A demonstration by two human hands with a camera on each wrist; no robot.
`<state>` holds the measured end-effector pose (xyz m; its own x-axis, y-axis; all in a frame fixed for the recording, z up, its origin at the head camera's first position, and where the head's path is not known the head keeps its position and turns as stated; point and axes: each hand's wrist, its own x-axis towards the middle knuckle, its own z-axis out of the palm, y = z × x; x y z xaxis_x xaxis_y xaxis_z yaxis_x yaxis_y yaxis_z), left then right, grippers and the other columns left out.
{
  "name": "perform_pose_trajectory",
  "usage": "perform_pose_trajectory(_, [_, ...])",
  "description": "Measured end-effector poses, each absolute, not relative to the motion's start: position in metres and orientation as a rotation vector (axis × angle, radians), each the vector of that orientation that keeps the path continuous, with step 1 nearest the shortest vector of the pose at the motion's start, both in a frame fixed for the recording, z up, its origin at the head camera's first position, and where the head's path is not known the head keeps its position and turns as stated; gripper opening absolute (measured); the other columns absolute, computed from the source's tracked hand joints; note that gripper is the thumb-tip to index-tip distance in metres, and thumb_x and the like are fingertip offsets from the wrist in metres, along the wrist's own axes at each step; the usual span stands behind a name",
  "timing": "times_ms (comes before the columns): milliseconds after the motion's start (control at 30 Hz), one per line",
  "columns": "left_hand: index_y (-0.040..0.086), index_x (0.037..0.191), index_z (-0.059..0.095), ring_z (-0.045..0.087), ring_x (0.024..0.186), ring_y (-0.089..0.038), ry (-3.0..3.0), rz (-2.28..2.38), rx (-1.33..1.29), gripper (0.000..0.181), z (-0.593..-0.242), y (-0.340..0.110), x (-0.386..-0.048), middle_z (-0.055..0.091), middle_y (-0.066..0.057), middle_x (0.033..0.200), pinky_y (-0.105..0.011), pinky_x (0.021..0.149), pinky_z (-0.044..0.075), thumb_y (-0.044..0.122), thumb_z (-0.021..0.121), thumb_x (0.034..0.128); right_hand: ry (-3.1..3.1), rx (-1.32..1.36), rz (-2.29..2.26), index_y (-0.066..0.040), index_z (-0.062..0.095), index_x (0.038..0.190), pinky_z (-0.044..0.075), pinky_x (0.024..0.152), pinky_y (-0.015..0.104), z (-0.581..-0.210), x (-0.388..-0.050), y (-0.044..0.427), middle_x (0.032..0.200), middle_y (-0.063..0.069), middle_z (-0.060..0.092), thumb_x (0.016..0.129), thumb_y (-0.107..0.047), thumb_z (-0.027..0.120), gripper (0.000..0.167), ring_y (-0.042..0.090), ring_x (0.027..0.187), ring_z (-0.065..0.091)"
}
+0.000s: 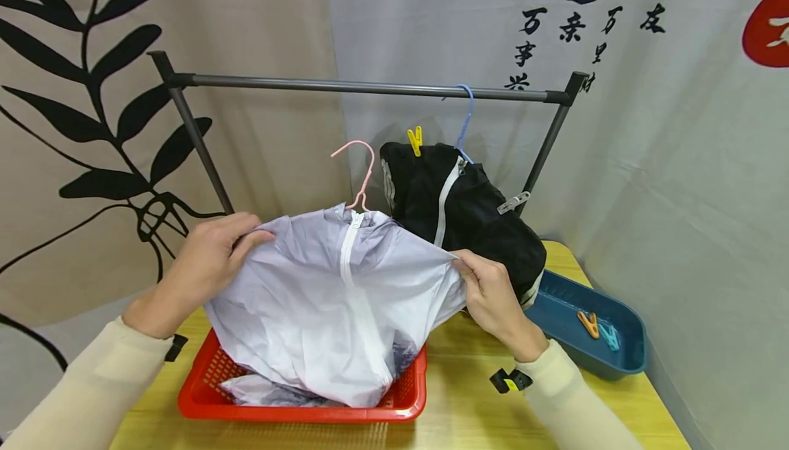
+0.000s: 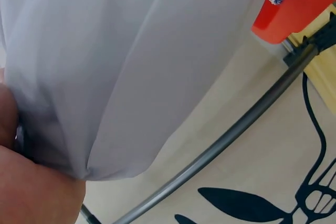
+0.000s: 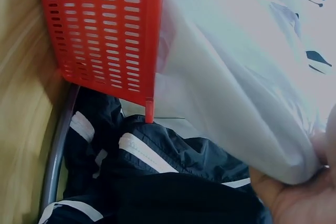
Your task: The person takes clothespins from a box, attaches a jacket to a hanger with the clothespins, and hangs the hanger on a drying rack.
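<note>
A pale lavender-white jacket (image 1: 308, 292) with a white front zipper is stretched between both hands over a red basket (image 1: 296, 414). My left hand (image 1: 212, 265) pinches its shoulder on the left side. On the other side, my right hand (image 1: 493, 289) pinches the opposite shoulder between thumb and fingers. The hook of a pink hanger (image 1: 368, 172) sticks up out of the collar, its lower part hidden inside the jacket. In the left wrist view the jacket cloth (image 2: 115, 66) hangs from the thumb and fingers; the right wrist view shows the fingers gripping a cloth fold (image 3: 283, 150).
Behind, a black jacket (image 1: 474, 203) hangs by a blue hanger (image 1: 466, 118) from a grey rack's bar (image 1: 333, 85), with a yellow clothespin (image 1: 416, 140) on it. A blue tray (image 1: 622, 361) at right holds an orange clothespin (image 1: 588, 325) and a light blue one (image 1: 609, 337).
</note>
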<state>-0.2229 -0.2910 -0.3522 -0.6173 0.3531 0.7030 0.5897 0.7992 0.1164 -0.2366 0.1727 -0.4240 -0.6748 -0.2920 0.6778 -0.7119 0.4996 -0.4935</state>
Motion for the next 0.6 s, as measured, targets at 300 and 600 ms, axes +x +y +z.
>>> perform_pose_trajectory(300, [0.02, 0.087, 0.058, 0.046, 0.068, -0.011, -2.322, -0.361, -0.62, 0.037, -0.346, -0.283, -0.216, 0.05, 0.005, 0.078, -0.027, 0.062, 0.038, 0.017, 0.093, 0.0978, -2.287, 0.689, 1.1, -0.003, 0.083, 0.123, 0.067, 0.098, 0.031, -0.423, -0.235, 0.172, 0.12, 0.013, 0.088, 0.117, 0.005, 0.058, 0.027, 0.022, 0.106, 0.082])
perform_pose_trajectory(600, [0.02, 0.095, 0.061, 0.045, 0.064, -0.009, -2.375, -0.295, -0.69, 0.029, -0.344, -0.268, -0.212, 0.048, 0.006, 0.075, -0.028, 0.061, 0.042, 0.02, 0.089, 0.1033, -2.249, 0.765, 1.104, -0.001, 0.082, 0.123, 0.071, 0.099, 0.045, -0.421, -0.231, 0.166, 0.119, 0.014, 0.087, 0.115, 0.009, 0.057, 0.028, 0.022, 0.101, 0.081])
